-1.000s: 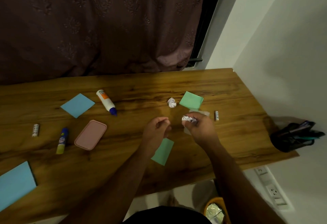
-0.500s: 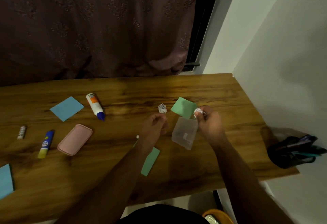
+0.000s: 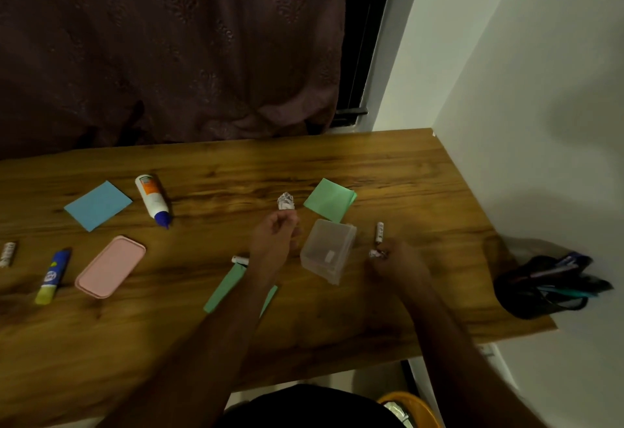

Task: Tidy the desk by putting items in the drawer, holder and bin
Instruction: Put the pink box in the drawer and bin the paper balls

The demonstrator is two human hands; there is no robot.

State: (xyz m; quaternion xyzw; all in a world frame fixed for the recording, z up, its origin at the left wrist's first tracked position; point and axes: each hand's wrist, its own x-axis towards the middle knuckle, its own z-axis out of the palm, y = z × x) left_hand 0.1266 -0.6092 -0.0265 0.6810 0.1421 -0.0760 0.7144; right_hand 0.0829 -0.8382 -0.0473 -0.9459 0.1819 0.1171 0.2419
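Observation:
My right hand (image 3: 393, 260) grips a crumpled white paper ball (image 3: 376, 253) just above the wooden desk (image 3: 388, 170), right of a clear plastic box (image 3: 329, 250). My left hand (image 3: 275, 233) hovers left of the box with fingers loosely curled and nothing in it. A second paper ball (image 3: 286, 201) lies just beyond its fingertips. A black pen holder (image 3: 540, 285) stands at the desk's right edge. An orange bin (image 3: 405, 409) sits on the floor below.
Spread over the desk are a glue bottle (image 3: 152, 199), a blue note (image 3: 98, 204), green notes (image 3: 331, 199), a pink lid (image 3: 109, 267), a blue-yellow glue stick (image 3: 52, 275) and small white tubes (image 3: 379, 232). A wall borders the right side.
My right hand has carried the paper ball from above the green note toward me and to the right, past the clear box. The left hand has stayed about where it was.

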